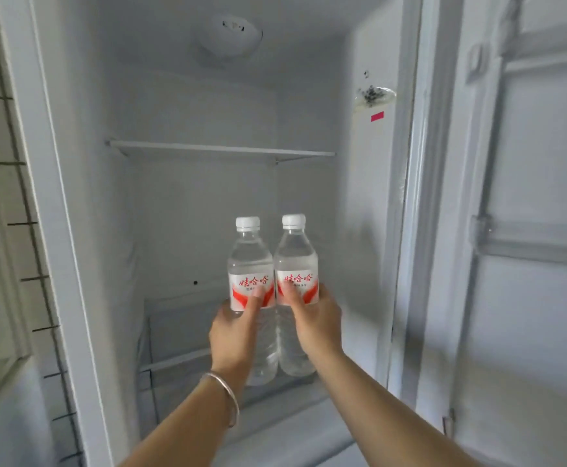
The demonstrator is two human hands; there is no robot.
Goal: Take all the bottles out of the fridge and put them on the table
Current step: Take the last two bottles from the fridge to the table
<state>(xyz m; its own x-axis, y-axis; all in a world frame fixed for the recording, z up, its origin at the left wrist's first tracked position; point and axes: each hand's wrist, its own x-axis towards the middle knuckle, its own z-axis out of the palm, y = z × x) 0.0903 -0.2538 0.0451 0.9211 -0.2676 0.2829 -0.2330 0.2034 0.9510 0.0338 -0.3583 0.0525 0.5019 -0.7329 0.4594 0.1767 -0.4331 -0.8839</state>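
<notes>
Each hand grips one upright clear plastic water bottle with a white cap and red-and-white label, left hand (233, 332) on the left bottle (251, 264), right hand (315, 318) on the right bottle (296, 261), the two touching side by side, inside the open white fridge (208, 197).

A white-tiled wall (2, 183) with dark grout lines runs along the left edge. Soft, even daylight washes everything pale grey-white, and the right side blurs into indistinct white panelling (541, 183).

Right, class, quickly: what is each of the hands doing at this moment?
Left hand: closed around the left bottle.
Right hand: closed around the right bottle.
</notes>
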